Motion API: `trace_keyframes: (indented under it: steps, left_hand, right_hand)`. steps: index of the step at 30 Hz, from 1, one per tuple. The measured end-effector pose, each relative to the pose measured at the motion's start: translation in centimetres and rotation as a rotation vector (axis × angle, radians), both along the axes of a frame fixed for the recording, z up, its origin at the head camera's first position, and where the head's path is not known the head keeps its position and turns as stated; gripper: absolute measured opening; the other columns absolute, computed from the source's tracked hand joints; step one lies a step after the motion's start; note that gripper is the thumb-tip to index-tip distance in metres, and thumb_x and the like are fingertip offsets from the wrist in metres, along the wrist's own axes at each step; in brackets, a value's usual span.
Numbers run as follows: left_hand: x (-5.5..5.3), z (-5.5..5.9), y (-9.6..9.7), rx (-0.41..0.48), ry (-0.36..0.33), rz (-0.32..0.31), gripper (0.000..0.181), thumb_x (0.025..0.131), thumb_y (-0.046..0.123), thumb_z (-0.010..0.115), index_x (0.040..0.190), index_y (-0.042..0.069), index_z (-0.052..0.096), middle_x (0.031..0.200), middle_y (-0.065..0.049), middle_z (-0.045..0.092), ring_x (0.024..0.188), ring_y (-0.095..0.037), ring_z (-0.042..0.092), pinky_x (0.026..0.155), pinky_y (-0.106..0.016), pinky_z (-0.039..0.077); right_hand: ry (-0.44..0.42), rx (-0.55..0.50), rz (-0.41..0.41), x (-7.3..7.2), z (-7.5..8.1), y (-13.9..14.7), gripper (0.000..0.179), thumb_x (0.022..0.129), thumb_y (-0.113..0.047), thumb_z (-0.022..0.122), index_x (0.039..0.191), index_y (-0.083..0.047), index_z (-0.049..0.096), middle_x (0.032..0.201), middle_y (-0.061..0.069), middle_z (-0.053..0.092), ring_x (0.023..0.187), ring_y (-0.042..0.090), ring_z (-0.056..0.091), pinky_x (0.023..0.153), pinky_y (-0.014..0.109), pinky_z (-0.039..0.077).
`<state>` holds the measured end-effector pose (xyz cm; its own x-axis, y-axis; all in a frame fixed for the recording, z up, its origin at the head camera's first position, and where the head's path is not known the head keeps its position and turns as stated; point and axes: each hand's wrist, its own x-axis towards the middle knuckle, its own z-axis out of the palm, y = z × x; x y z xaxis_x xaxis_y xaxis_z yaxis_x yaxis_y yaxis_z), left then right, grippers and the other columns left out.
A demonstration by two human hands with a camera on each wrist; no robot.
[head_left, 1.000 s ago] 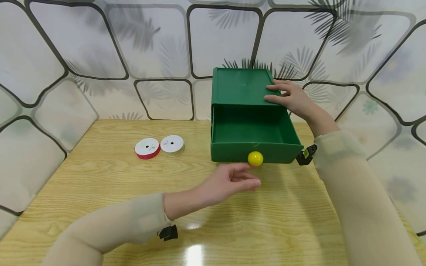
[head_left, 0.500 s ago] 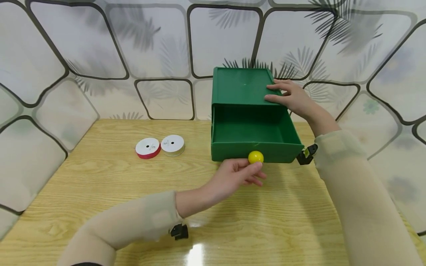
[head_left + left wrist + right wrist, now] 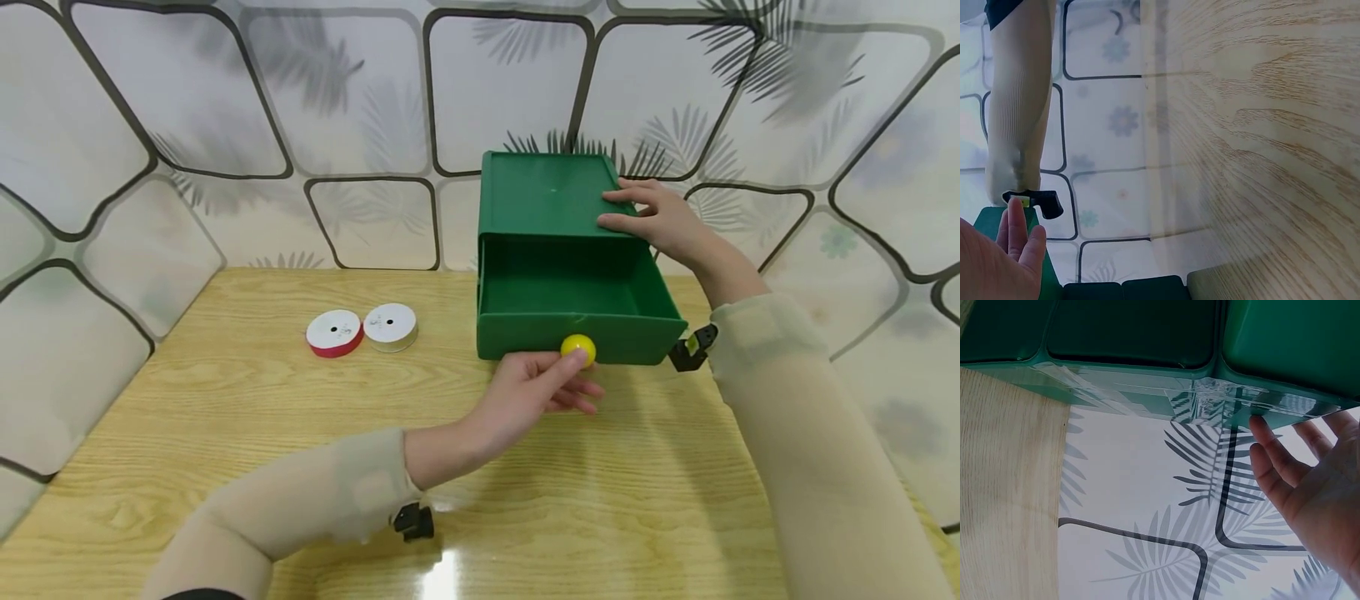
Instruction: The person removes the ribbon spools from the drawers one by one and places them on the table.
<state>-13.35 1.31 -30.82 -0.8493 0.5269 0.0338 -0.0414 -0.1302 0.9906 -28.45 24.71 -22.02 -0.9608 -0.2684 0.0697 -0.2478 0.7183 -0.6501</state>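
Note:
A green plastic drawer box [image 3: 551, 196] stands on the table, its empty drawer [image 3: 562, 279] pulled out toward me. On the drawer's front is a round yellow knob [image 3: 576, 343]. My left hand [image 3: 517, 396] pinches this knob, thumb in front, with the other fingers extended below it. My right hand [image 3: 663, 218] rests at the box's upper right edge, fingers spread on the top. In the right wrist view, the fingertips of the right hand [image 3: 1316, 481] touch the box's green side [image 3: 1147, 394], which has clear tape across it.
Two ribbon spools lie side by side on the wooden table [image 3: 300, 408], left of the box: one with red ribbon [image 3: 334, 333], one with pale ribbon [image 3: 390, 327]. A patterned curtain [image 3: 360, 100] surrounds the table at the back and sides.
My left hand has moved up and right from below the knob and now pinches it. The drawer front has shifted slightly back toward the box. The right hand stays in place.

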Motion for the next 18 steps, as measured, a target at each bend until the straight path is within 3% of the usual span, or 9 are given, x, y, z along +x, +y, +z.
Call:
trace_keyframes:
  steps: [11,18]
  left_hand:
    - [-0.4,0.1,0.1,0.033,-0.004,0.034,0.037,0.102,0.033,0.052,0.108,0.0,0.069,0.095,-0.012,0.073,0.082,-0.022,0.071,0.083,-0.038,0.054]
    - [-1.3,0.0,0.3,0.048,0.025,0.066,0.04,0.102,0.032,0.051,0.109,-0.004,0.068,0.096,-0.014,0.072,0.081,-0.023,0.071,0.082,-0.037,0.054]
  right_hand:
    - [-0.018,0.008,0.011,-0.1,0.3,0.2,0.066,0.095,-0.042,0.059,0.148,-0.008,0.04,0.161,0.003,0.013,0.129,0.047,0.032,0.099,0.062,0.033]
    - [-0.024,0.016,0.014,-0.2,0.4,0.4,0.066,0.096,-0.042,0.058,0.149,-0.008,0.039,0.162,0.004,0.012,0.13,0.049,0.031,0.099,0.063,0.031]
